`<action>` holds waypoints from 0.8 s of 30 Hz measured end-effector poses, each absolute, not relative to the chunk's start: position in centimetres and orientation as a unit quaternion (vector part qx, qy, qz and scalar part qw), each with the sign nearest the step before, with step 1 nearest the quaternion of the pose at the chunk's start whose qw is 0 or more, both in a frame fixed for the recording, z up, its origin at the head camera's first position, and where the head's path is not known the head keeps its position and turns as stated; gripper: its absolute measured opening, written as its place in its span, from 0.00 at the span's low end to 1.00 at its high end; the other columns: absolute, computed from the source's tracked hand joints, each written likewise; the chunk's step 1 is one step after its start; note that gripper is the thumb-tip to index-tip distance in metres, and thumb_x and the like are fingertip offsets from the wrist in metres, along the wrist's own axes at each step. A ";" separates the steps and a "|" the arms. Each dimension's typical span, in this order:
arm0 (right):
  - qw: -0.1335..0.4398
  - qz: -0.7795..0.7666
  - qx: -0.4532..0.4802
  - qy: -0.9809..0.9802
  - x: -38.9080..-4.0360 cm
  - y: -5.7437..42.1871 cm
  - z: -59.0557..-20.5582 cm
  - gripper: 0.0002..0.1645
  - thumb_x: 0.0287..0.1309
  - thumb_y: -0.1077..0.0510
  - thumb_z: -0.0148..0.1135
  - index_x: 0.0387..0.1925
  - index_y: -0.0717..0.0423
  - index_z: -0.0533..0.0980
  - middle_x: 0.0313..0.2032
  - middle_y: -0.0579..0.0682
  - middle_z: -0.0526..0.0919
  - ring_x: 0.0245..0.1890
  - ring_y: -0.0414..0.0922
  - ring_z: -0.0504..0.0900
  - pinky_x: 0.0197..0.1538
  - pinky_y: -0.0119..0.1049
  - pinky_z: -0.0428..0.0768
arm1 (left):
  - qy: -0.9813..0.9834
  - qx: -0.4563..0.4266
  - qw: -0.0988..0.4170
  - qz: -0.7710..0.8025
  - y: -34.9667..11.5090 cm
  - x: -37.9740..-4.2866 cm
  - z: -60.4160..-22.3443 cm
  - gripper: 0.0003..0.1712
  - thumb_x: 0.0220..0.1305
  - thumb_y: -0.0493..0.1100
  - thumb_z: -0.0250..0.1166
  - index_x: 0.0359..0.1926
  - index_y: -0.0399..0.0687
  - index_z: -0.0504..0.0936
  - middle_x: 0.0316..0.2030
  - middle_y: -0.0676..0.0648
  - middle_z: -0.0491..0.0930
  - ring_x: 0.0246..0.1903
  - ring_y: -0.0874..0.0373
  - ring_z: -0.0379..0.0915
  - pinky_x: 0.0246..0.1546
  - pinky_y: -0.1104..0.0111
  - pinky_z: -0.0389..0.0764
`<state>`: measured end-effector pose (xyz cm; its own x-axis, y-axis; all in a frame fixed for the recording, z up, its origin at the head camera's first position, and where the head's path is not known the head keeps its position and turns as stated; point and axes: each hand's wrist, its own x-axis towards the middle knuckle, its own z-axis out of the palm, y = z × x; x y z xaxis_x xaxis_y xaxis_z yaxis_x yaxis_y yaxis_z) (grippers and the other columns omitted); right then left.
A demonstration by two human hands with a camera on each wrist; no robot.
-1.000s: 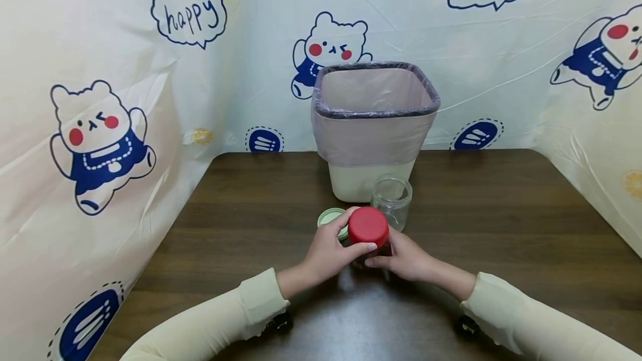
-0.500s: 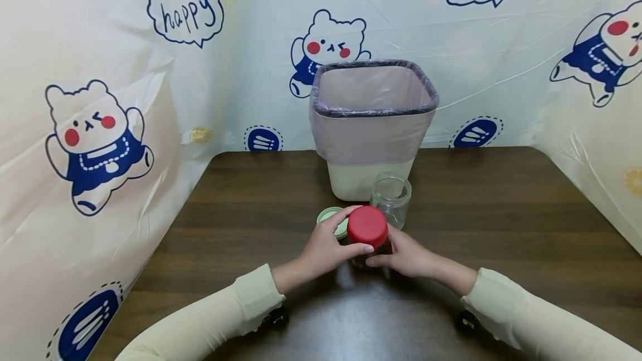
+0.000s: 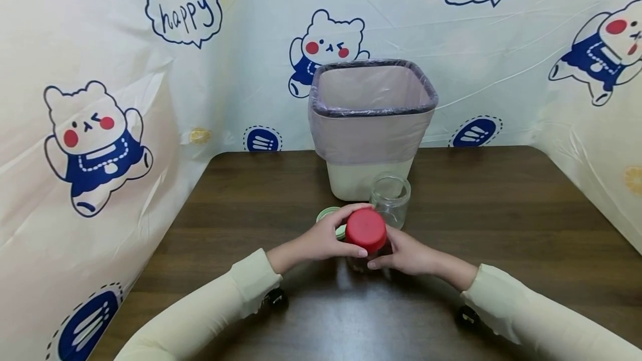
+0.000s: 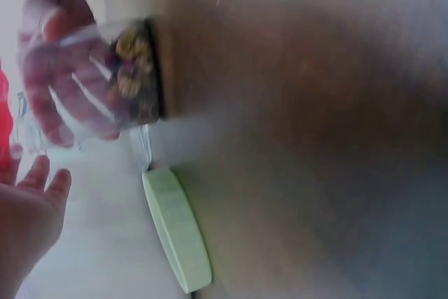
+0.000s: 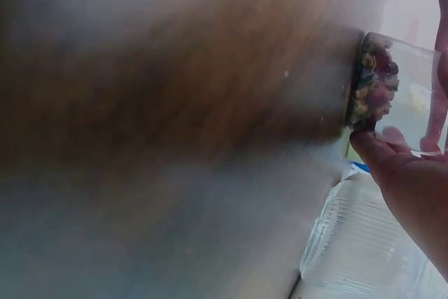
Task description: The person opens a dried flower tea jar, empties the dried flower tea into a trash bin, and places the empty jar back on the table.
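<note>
My left hand [image 3: 326, 238] holds a round red lid [image 3: 366, 230] by its rim, fingers behind and thumb in front. Below the lid stands a clear jar [image 4: 129, 71], its bottom part filled with small mixed yellowish and dark red pieces [image 5: 374, 85]. My right hand [image 3: 411, 254] grips this jar from the right side. In the left wrist view, the red lid shows only at the left edge; I cannot tell whether it touches the jar's mouth. Partly hidden behind my left hand lies a pale green lid [image 4: 175, 232].
An open clear jar [image 3: 395, 217] stands just behind my right hand, its ribbed side [image 5: 364, 229] large in the right wrist view. Behind it is a waste bin [image 3: 371, 144] with a bag over its rim. A printed curtain [image 3: 251, 60] surrounds the wooden table [image 3: 501, 227].
My left hand has turned on the red lid, its fingers reaching further round the back, and the lid has shifted slightly left. The right hand stays around the jar.
</note>
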<state>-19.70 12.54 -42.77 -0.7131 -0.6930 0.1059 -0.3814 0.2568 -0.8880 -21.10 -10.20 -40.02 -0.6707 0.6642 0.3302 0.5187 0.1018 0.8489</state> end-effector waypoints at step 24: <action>0.165 -0.512 -0.346 0.769 -19.5 12.5 -43.0 0.34 0.53 0.62 0.72 0.59 0.62 0.66 0.48 0.52 0.78 0.44 0.47 0.80 0.51 0.43 0.77 | 0.750 0.352 0.041 0.559 -9.9 -20.5 -40.2 0.39 0.45 0.35 0.78 0.61 0.46 0.75 0.52 0.49 0.80 0.53 0.59 0.73 0.57 0.58 0.71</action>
<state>-19.55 12.53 -42.96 -0.7064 -0.7008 0.0994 -0.3620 0.2371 -0.9015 -20.50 -9.91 -40.18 -0.7482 0.5741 0.3325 0.4827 0.1272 0.8665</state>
